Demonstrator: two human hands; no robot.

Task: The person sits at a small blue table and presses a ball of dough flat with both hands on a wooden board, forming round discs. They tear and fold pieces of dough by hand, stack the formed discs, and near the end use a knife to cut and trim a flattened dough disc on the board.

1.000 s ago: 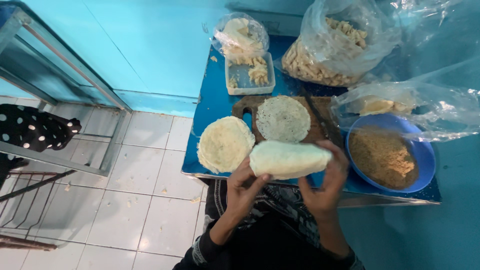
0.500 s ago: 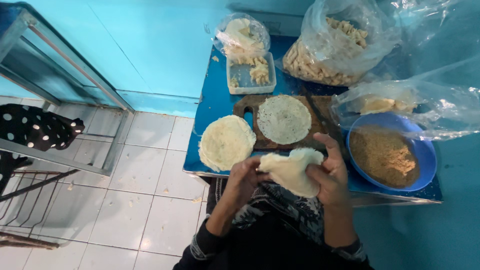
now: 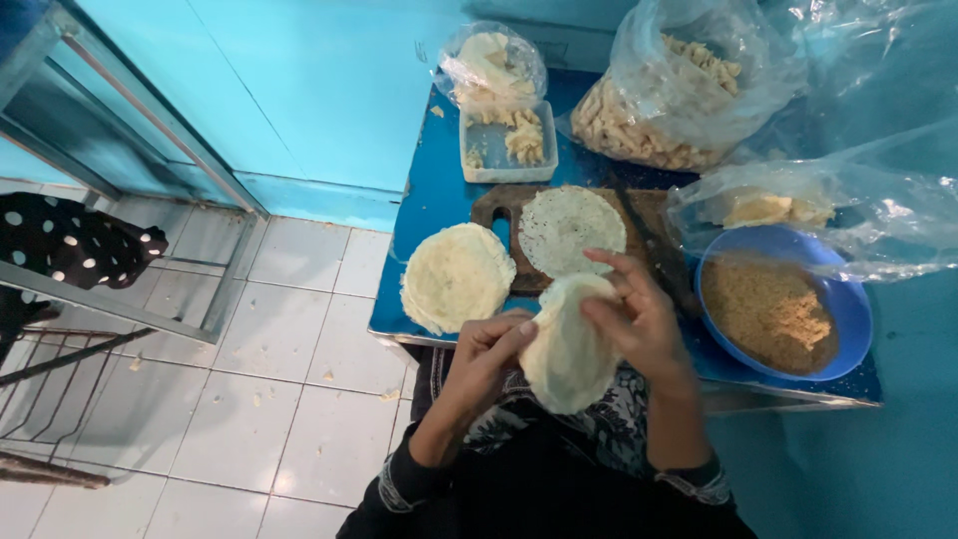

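Observation:
Both of my hands hold one pale, folded round of dough (image 3: pixel 567 351) in front of my body, just off the near edge of the blue table (image 3: pixel 431 210). My left hand (image 3: pixel 485 351) grips its left side. Fingers of my right hand (image 3: pixel 639 317) spread over its right side. A flat stack of pale dough rounds (image 3: pixel 457 275) lies on the table to the left. Another single round (image 3: pixel 571 228) rests on a dark wooden board (image 3: pixel 497 206) behind my hands.
A blue bowl (image 3: pixel 844 299) of brown crumbs stands at the right. Behind it lie clear plastic bags (image 3: pixel 699 80) of pale pieces, a smaller bag (image 3: pixel 491 62) and a small tub (image 3: pixel 493 158). White floor tiles (image 3: pixel 259 399) and a metal frame (image 3: pixel 150 130) are to the left.
The dough round was held wide and flat a second ago. Now it is folded narrower and turned upright between my hands, closer to my body.

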